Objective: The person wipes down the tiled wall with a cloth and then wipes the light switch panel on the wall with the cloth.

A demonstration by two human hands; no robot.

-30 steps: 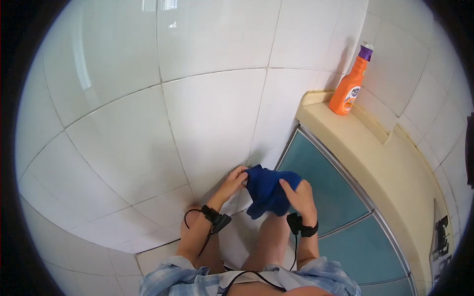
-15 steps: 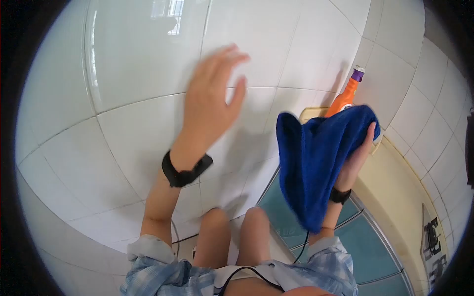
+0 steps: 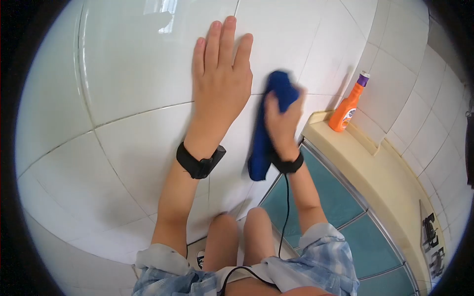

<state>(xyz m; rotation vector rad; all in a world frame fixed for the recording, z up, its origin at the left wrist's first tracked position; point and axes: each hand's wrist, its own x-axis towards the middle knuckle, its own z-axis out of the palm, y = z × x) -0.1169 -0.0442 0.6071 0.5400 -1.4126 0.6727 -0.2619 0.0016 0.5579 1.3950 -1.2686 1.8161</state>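
My left hand lies flat against the white tiled wall, its fingers stretched out and a little spread. To its right, my right hand grips a dark blue cloth close to the same wall. The cloth hangs down in a long narrow fold past the wrist, and its upper part bunches above the thumb. Slight blur covers the right fingers, and the cloth hides part of them. Whether the cloth presses on the tiles I cannot tell.
An orange bottle with a purple neck stands on the cream counter at the right. Teal cabinet doors sit below it. A black cable hangs from the right wristband. Dark items lie at the counter's far right.
My right hand has carried the cloth left from in front of the bottle to the wall, and the cloth is now bunched. My left hand has moved up and flattened on the tiles.
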